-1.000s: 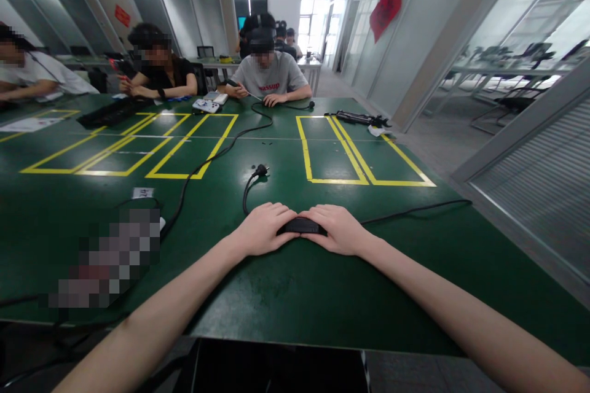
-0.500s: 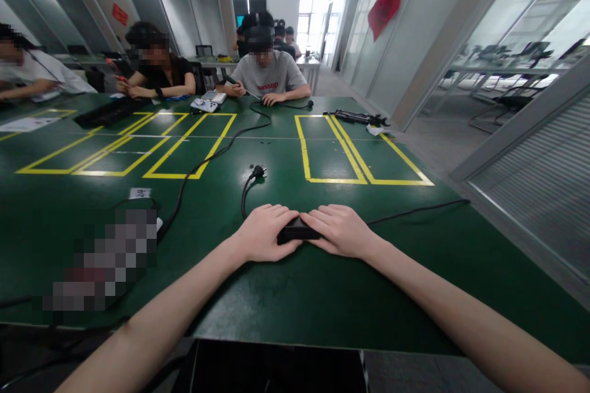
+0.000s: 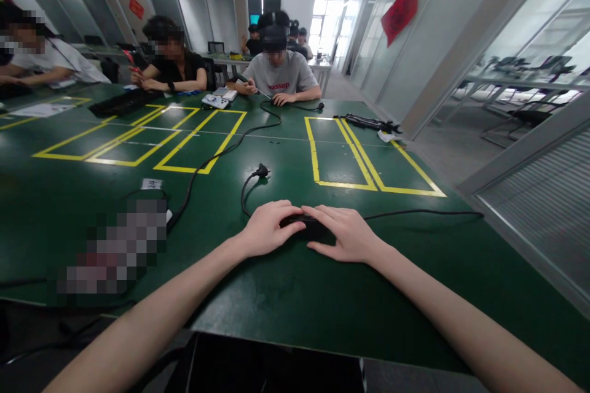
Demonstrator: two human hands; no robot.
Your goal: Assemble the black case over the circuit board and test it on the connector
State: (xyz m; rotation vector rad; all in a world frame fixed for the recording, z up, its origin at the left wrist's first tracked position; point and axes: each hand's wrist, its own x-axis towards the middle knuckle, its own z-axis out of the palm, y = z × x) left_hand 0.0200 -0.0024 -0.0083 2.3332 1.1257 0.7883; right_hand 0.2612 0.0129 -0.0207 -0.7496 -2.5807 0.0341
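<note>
From where I sit at the feed, the left edge of my view has a co-worker in a white shirt (image 3: 76, 64) leaning on the green table (image 3: 286, 301). Nearer to me lies a pixelated object (image 3: 120, 245), with a small white label (image 3: 152, 184) just beyond it. Past that, a black tray (image 3: 122, 102) sits before a co-worker in a black top (image 3: 179, 70). A long black cable (image 3: 187, 190) curves away from beside the pixelated object toward a co-worker in a grey shirt (image 3: 283, 73). Next I see a black plug (image 3: 262, 171), its short lead running down behind my left hand (image 3: 266, 230). That hand is clamped on the left end of a black box (image 3: 320, 233), thumb along the near side. The box is between my two hands, near the table's front edge; my fingers cover much of it, so I can't tell whether it is raised. My right hand (image 3: 350, 233) is spread, fingers over the box, thumb standing apart from it. Farther right, a black cord (image 3: 424, 212) stretches across the table.
</note>
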